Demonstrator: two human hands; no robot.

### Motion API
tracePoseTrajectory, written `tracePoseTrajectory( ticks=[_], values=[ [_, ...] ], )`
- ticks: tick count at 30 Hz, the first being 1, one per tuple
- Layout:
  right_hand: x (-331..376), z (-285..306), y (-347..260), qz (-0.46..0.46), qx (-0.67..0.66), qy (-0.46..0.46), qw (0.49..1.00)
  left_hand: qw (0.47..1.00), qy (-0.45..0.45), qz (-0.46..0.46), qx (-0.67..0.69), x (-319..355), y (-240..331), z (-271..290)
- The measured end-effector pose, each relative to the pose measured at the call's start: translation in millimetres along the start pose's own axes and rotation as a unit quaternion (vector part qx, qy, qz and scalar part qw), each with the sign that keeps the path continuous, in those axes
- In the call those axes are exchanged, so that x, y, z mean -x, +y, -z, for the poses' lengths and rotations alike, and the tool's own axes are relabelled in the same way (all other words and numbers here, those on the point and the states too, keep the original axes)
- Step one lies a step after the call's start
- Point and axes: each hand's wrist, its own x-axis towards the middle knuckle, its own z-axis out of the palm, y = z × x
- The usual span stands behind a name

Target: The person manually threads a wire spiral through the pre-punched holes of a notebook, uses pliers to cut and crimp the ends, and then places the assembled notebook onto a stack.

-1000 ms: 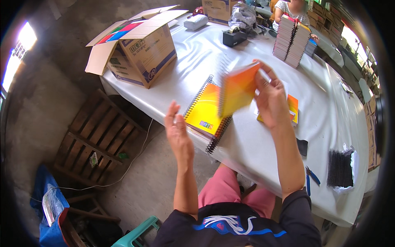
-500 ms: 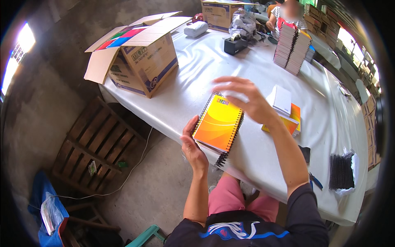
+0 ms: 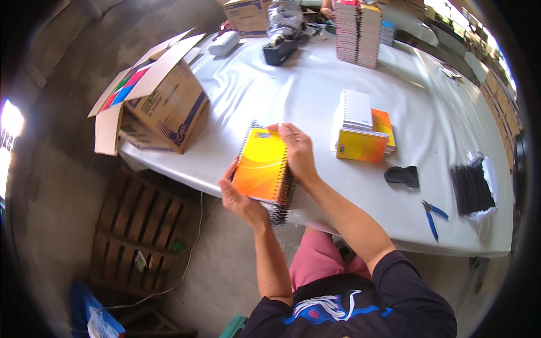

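A stack of spiral notebooks (image 3: 260, 169) with yellow-orange covers is between my hands at the table's near edge. Black coils show along both long sides, and some stick out past the lower end. My left hand (image 3: 243, 198) clasps the lower left side, thumb toward the front. My right hand (image 3: 298, 155) grips the upper right edge, its fingers curled over the top cover. To the right stands a small pile of notebooks (image 3: 360, 145), some yellow-orange, with white pages (image 3: 356, 109) on top.
An open cardboard box (image 3: 169, 107) stands at the table's left. Farther back are a tape dispenser (image 3: 280, 50) and a tall notebook stack (image 3: 357, 34). On the right lie blue-handled pliers (image 3: 433, 217), a black object (image 3: 402, 176) and black coils (image 3: 473, 188). A wooden pallet (image 3: 135, 225) is below left.
My right hand has come down from above the notebooks and taken hold of their upper right edge. My left hand keeps its hold. The whole view has shifted.
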Motion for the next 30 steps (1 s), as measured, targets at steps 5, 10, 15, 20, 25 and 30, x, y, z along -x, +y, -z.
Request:
tracePoseTrajectory(
  ticks=[5,10,15,20,25,30],
  values=[
    [-0.6,35.9,-31.2,0.188,0.234,0.068,0.952,0.974,0.088,-0.174,-0.119,1.4,15.8,7.5],
    [14.3,184.0,-45.4,0.189,0.482,0.182,0.836,0.897,-0.093,-0.426,-0.075,67.3,68.8,-22.8],
    [37.6,264.6,-30.4,0.001,0.556,0.126,0.822,0.815,-0.397,-0.326,-0.266,96.2,-27.2,-132.3],
    [43.3,253.0,-38.3,-0.029,0.533,0.092,0.841,0.703,-0.401,-0.395,-0.434,80.5,-137.9,-144.5],
    [48.8,257.1,-38.1,-0.041,0.516,0.09,0.851,0.686,-0.356,-0.465,-0.432,82.9,-137.4,-139.6],
    [52.7,257.3,-44.3,-0.03,0.532,0.1,0.84,0.691,-0.346,-0.483,-0.412,82.2,-140.2,-138.8]
  ],
)
